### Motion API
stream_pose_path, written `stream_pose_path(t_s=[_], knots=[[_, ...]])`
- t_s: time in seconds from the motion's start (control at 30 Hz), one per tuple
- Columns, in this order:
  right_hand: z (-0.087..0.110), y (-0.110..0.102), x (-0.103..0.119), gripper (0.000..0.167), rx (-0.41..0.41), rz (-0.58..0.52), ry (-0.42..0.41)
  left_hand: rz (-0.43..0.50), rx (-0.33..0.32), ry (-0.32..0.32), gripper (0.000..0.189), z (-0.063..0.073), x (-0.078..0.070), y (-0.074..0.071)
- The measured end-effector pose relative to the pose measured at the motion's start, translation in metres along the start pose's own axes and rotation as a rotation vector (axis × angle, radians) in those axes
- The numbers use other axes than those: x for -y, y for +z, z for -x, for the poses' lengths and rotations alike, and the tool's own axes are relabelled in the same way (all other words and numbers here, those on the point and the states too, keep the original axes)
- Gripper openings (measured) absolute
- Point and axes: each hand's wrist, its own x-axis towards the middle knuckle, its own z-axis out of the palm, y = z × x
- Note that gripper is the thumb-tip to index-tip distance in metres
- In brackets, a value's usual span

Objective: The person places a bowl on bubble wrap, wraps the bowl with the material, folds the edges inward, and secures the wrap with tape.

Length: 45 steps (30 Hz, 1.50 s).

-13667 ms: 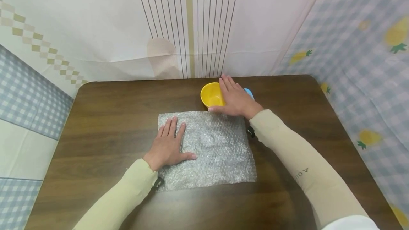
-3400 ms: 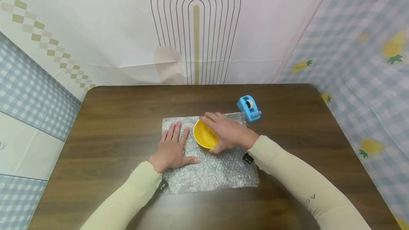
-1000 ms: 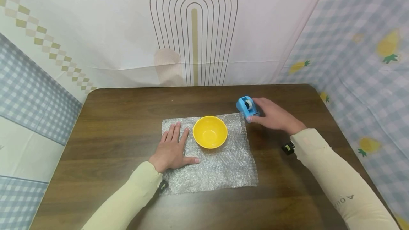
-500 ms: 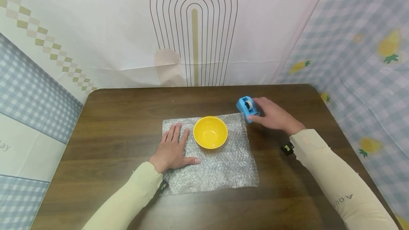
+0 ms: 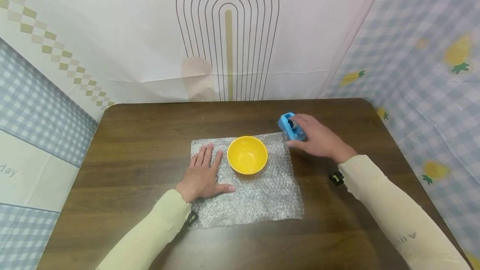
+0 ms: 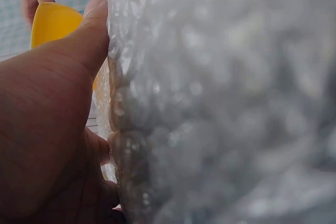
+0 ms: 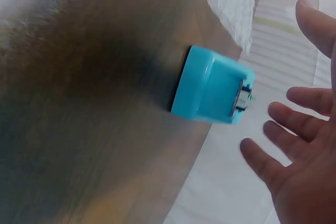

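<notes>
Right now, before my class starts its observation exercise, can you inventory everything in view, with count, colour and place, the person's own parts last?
Bowl: 1, yellow, upright on the bubble wrap
Bubble wrap: 1 sheet, clear silvery, flat on the table
Tape dispenser: 1, blue, beside the sheet's far right corner
Table: 1, dark brown, beneath everything
Back covering: 1, white with arch print, behind the table
Side coverings: 2, blue-and-white checks, left and right; pineapples printed on the right
Wrist devices: 2, black, one per wrist
Sleeves: 2, pale cream, on both forearms
Left hand: 1, flat on the bubble wrap
Right hand: 1, at the dispenser, fingers spread
</notes>
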Motion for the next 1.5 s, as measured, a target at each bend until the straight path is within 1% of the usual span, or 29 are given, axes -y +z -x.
stream_pose_path(t_s=[0.17,0.4,0.5,0.63,0.73,0.83,0.9,0.97,1.03,1.1,1.27,1.4,1.5], knots=[[0.011,0.002,0.012,0.091,-0.007,0.067,-0.088,0.006,0.005,-0.006,0.12,0.001,0.0,-0.002],[0.032,0.014,0.027,0.089,0.042,0.136,-0.223,0.007,0.01,-0.009,0.12,0.0,0.0,-0.004],[0.046,0.023,0.032,0.092,0.089,0.161,-0.267,0.004,0.01,-0.008,0.12,-0.001,0.0,-0.003],[0.065,0.036,0.04,0.1,0.173,0.177,-0.309,0.0,0.012,-0.009,0.12,-0.001,0.0,-0.003],[0.077,0.045,0.044,0.107,0.242,0.172,-0.316,-0.004,0.011,-0.011,0.12,-0.001,0.0,-0.003],[0.087,0.053,0.047,0.115,0.311,0.165,-0.306,-0.004,0.01,-0.011,0.121,-0.001,0.0,-0.003],[0.093,0.059,0.05,0.119,0.343,0.17,-0.304,-0.002,0.009,-0.01,0.121,-0.001,0.0,-0.002],[0.097,0.063,0.051,0.121,0.362,0.19,-0.324,0.0,0.009,-0.01,0.121,-0.001,0.0,-0.002],[0.101,0.067,0.054,0.118,0.361,0.22,-0.359,0.0,0.01,-0.01,0.12,-0.001,0.0,-0.002],[0.103,0.069,0.056,0.109,0.356,0.251,-0.392,0.001,0.01,-0.009,0.12,0.0,0.0,-0.002],[0.105,0.07,0.06,0.079,0.325,0.289,-0.425,0.0,0.007,-0.005,0.121,0.0,0.0,-0.002],[0.105,0.068,0.058,0.07,0.283,0.291,-0.444,0.003,0.005,-0.005,0.12,0.0,0.001,-0.001],[0.104,0.064,0.054,0.065,0.246,0.253,-0.455,0.006,0.005,-0.003,0.12,0.0,0.001,0.0]])
